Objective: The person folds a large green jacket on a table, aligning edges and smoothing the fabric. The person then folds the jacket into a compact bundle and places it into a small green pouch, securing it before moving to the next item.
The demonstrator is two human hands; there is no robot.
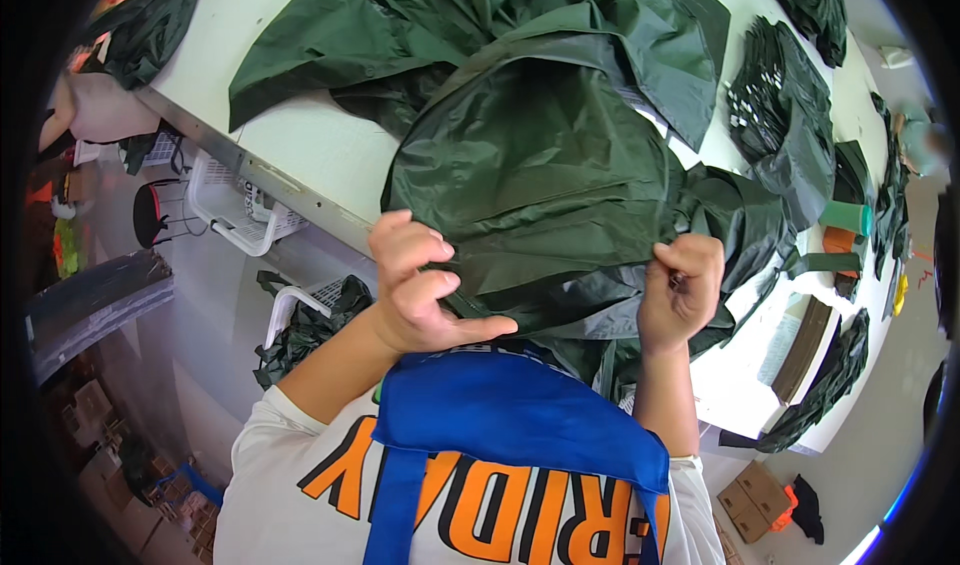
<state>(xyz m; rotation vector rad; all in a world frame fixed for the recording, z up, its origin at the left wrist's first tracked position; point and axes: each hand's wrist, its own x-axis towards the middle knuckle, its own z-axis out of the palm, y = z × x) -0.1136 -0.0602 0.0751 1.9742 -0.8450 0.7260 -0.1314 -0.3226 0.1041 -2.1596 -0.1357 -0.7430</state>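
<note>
A dark green garment of thin, shiny waterproof fabric [540, 165] is bunched on the table in front of me. Its nearest part bulges into a rounded, hood-like shape with a curved seam along the top. At the lower left edge of that part is my left hand [415, 290], thumb stretched out and fingers apart and slightly bent, with no fabric gripped between them. My right hand [682, 290] is closed at the lower right edge, pinching the fabric between thumb and forefinger. More folds of the garment spread behind and to the right.
The white table [330, 155] has a metal edge at left. To the right lie a stack of dark green pieces [775, 105] and a green cylinder [847, 217]. White plastic baskets [230, 210] and a red-backed chair [147, 215] stand at left. Cardboard boxes [755, 500] are at lower right.
</note>
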